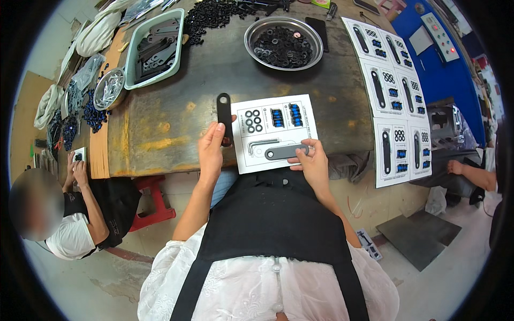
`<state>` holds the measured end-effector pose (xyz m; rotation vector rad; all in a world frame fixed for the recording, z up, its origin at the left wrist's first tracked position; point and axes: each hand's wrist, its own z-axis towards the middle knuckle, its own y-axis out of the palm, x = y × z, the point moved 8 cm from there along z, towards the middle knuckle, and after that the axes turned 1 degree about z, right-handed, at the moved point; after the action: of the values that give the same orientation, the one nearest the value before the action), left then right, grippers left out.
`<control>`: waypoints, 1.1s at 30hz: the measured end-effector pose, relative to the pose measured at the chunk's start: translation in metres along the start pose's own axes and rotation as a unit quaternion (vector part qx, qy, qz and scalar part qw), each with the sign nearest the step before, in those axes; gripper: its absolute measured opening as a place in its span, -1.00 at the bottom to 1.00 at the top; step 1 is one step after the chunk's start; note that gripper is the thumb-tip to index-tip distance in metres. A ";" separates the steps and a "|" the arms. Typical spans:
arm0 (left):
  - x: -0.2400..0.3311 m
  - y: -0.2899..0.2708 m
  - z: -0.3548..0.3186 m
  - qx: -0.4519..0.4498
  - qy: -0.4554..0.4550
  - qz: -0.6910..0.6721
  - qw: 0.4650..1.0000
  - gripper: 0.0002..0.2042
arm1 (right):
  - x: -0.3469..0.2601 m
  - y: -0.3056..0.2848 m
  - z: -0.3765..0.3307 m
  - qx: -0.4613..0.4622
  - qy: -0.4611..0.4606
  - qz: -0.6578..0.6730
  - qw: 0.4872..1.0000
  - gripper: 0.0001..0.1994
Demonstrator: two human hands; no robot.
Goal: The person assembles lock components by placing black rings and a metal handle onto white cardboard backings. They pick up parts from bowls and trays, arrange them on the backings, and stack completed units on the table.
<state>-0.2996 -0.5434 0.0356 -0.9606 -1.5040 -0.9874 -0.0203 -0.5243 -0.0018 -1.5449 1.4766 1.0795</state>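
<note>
My left hand (pixel 213 143) is closed on a black flat bar (pixel 224 109) with a rounded end and a hole, upright beside a white card (pixel 276 134). The card carries several black rings (pixel 252 121), blue-and-black bolts (pixel 295 115) and L-shaped hex keys (pixel 261 143); whether these are printed or real parts I cannot tell. Over the card's lower right, my right hand (pixel 313 163) pinches a grey flat bar (pixel 284 152) with a hole at its left end. The card overlaps the table's front edge.
A metal bowl (pixel 249 40) of dark washers and a pale green bin (pixel 128 80) of flat bars stand on the table (pixel 176 120). Loose black parts (pixel 211 13) lie between them. Sheets of similar cards (pixel 381 112) hang over the right edge. Co-workers sit left (pixel 80 224) and right (pixel 474 174).
</note>
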 end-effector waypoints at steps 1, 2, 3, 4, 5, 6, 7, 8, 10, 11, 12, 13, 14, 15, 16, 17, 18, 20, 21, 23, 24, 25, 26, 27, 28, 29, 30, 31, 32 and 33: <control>-0.002 0.005 -0.001 -0.026 -0.007 0.022 0.999 -0.72 | -0.004 0.001 -0.003 0.002 -0.003 -0.019 1.000 -0.68; 0.000 0.012 -0.002 -0.052 -0.013 0.045 0.998 -0.72 | -0.007 0.000 -0.004 0.006 -0.015 -0.057 0.998 -0.67; 0.005 0.025 -0.004 -0.093 0.009 0.102 0.990 -0.75 | -0.010 0.000 -0.005 0.011 -0.028 -0.095 0.995 -0.65; 0.010 0.041 -0.009 -0.149 0.030 0.151 0.977 -0.79 | -0.014 0.000 -0.006 0.016 -0.040 -0.133 0.990 -0.63; 0.009 0.057 -0.012 -0.188 0.063 0.200 0.959 -0.79 | -0.017 -0.003 -0.007 0.032 -0.038 -0.218 0.975 -0.63; 0.007 0.071 -0.016 -0.226 0.095 0.249 0.937 -0.80 | -0.022 -0.007 -0.007 0.047 -0.036 -0.301 0.952 -0.62; 0.002 0.081 -0.020 -0.238 0.065 0.229 0.942 -0.80 | -0.025 -0.010 -0.006 0.061 -0.033 -0.382 0.921 -0.62; -0.003 0.091 -0.023 -0.250 0.036 0.209 0.945 -0.80 | -0.027 -0.015 -0.006 0.074 -0.041 -0.423 0.902 -0.63; -0.018 0.096 -0.021 -0.237 -0.069 0.076 0.966 -0.86 | -0.031 -0.022 -0.005 0.098 -0.057 -0.501 0.858 -0.63; -0.017 0.100 -0.019 -0.232 -0.086 0.014 0.969 -0.88 | -0.032 -0.020 -0.008 0.065 -0.055 -0.393 0.915 -0.66; -0.014 0.102 -0.017 -0.221 -0.102 -0.047 0.969 -0.90 | -0.040 -0.015 -0.013 0.026 -0.055 -0.280 0.958 -0.69; -0.009 0.105 -0.015 -0.210 -0.101 -0.052 0.971 -0.90 | -0.048 -0.008 -0.019 -0.014 -0.053 -0.163 0.985 -0.72; -0.005 0.110 -0.013 -0.212 -0.081 -0.050 0.973 -0.91 | -0.051 -0.001 -0.024 -0.052 -0.050 -0.043 0.996 -0.75; -0.003 0.117 -0.013 -0.214 -0.061 -0.049 0.974 -0.91 | -0.053 0.009 -0.023 -0.093 -0.069 -0.004 0.993 -0.74; 0.000 0.123 -0.014 -0.216 -0.041 -0.047 0.974 -0.92 | -0.047 0.009 -0.018 -0.101 -0.072 0.023 0.992 -0.75; 0.002 0.128 -0.014 -0.213 -0.031 -0.019 0.976 -0.92 | -0.043 0.008 -0.010 -0.108 -0.079 0.051 0.990 -0.75; 0.003 0.131 -0.014 -0.214 -0.018 0.023 0.976 -0.92 | -0.043 0.005 -0.004 -0.114 -0.087 0.078 0.987 -0.75; 0.027 0.119 -0.009 -0.166 0.088 0.110 0.976 -0.90 | -0.048 -0.010 0.003 -0.138 -0.049 0.048 0.988 -0.77; 0.023 0.105 -0.003 -0.136 0.080 0.104 0.982 -0.87 | -0.052 -0.018 0.007 -0.158 -0.033 -0.019 0.987 -0.76; 0.020 0.079 0.003 -0.098 0.085 0.147 0.981 -0.87 | -0.053 -0.034 0.017 -0.174 -0.028 -0.135 0.975 -0.78; 0.017 0.071 0.003 -0.099 0.088 0.182 0.974 -0.87 | -0.056 -0.034 0.021 -0.188 -0.047 -0.199 0.961 -0.80; 0.015 0.071 -0.003 -0.126 0.095 0.244 0.957 -0.89 | -0.059 -0.032 0.024 -0.202 -0.065 -0.262 0.941 -0.81; 0.012 0.069 -0.012 -0.151 0.101 0.304 0.935 -0.90 | -0.061 -0.028 0.025 -0.217 -0.081 -0.324 0.917 -0.83; 0.008 0.070 -0.021 -0.176 0.106 0.362 0.909 -0.91 | -0.061 -0.024 0.027 -0.219 -0.078 -0.338 0.912 -0.84; 0.010 0.072 -0.027 -0.177 0.154 0.393 0.889 -0.94 | -0.060 -0.025 0.028 -0.213 -0.084 -0.345 0.910 -0.84; 0.011 0.072 -0.034 -0.173 0.199 0.424 0.866 -0.96 | -0.057 -0.022 0.031 -0.212 -0.091 -0.352 0.907 -0.84; 0.013 0.073 -0.040 -0.168 0.244 0.454 0.840 -0.98 | -0.055 -0.020 0.034 -0.210 -0.098 -0.358 0.904 -0.84; 0.014 0.075 -0.045 -0.162 0.272 0.456 0.832 -0.95 | -0.056 -0.020 0.033 -0.184 -0.109 -0.392 0.895 -0.82; 0.015 0.077 -0.049 -0.161 0.294 0.460 0.822 -0.94 | -0.057 -0.018 0.031 -0.163 -0.122 -0.424 0.883 -0.80; 0.016 0.080 -0.051 -0.163 0.317 0.463 0.812 -0.93 | -0.060 -0.016 0.026 -0.137 -0.136 -0.455 0.869 -0.78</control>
<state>-0.2097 -0.5630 0.0652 -1.2479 -0.1989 -0.7039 -0.0056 -0.4759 0.0424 -1.8747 0.2870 0.8672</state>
